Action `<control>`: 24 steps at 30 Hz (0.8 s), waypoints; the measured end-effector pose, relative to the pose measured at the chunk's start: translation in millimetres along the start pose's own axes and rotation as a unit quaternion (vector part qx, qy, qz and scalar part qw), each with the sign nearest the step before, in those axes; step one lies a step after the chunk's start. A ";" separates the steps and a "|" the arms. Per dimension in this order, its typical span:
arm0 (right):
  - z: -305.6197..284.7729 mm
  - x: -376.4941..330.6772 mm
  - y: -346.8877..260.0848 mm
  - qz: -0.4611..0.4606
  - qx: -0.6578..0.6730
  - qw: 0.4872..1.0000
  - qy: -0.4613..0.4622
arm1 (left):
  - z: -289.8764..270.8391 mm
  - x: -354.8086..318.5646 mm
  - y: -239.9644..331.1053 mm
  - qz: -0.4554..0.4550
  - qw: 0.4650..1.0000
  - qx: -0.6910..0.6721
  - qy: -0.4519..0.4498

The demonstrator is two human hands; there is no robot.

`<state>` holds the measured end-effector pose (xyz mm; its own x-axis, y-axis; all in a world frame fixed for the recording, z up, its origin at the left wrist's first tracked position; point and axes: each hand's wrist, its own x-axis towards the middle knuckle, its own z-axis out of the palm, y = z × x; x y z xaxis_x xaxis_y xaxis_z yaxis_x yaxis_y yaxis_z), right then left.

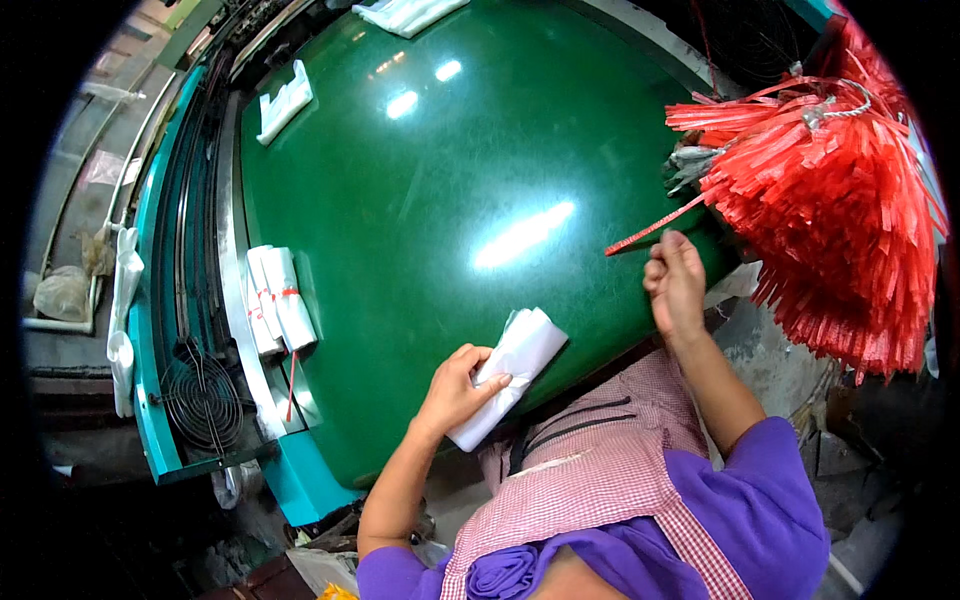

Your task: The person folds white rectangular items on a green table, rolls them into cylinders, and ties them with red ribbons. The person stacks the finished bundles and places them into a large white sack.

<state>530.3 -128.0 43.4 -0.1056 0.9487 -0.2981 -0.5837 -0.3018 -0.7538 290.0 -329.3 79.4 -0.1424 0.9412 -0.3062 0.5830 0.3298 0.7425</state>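
A rolled-up stack of thin white plastic bags [522,352] is in my left hand [458,390], with the thumb across its top. The roll lies slantwise at the near edge of a green tabletop [400,260]. My right hand [677,284] is closed, its fingers curled, near the table's right corner. Just past its fingertips a narrow red plastic strip [650,229] sticks out from a large hanging bunch of red strips [820,200]. I cannot make out whether the fingers touch that strip or hold anything.
White rolls tied with red strips [290,300] lie at the table's left edge. Folded white bags [286,102] rest at the far left, and more white plastic [410,12] at the far edge. A teal machine frame [150,330] with a round wire guard [203,400] stands left.
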 end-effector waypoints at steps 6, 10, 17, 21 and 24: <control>37.4 43.9 9.7 -0.158 -0.198 0.965 -0.072 | 38.5 -30.5 -5.0 -0.007 0.939 -0.337 0.073; 90.7 -53.5 58.2 0.003 -0.614 0.572 -0.544 | 21.2 -49.7 -10.4 -0.015 0.813 -0.570 0.114; 51.4 -85.3 45.5 -0.063 -0.588 0.474 -0.652 | -19.0 -39.5 -26.4 0.008 0.838 -0.524 0.150; 47.9 -57.0 16.4 -0.246 -0.480 0.516 -0.666 | 1.0 5.9 -16.3 -0.005 0.978 -0.167 0.127; 66.2 -54.3 18.0 -0.066 -0.391 0.613 -0.684 | 23.0 37.9 1.5 0.071 0.995 0.005 0.065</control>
<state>472.2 -178.6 84.8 -0.9867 -0.0002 0.1628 -0.1532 0.3399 -0.9279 303.9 -294.7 55.2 -0.1605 0.9800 -0.1180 0.6132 0.1927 0.7661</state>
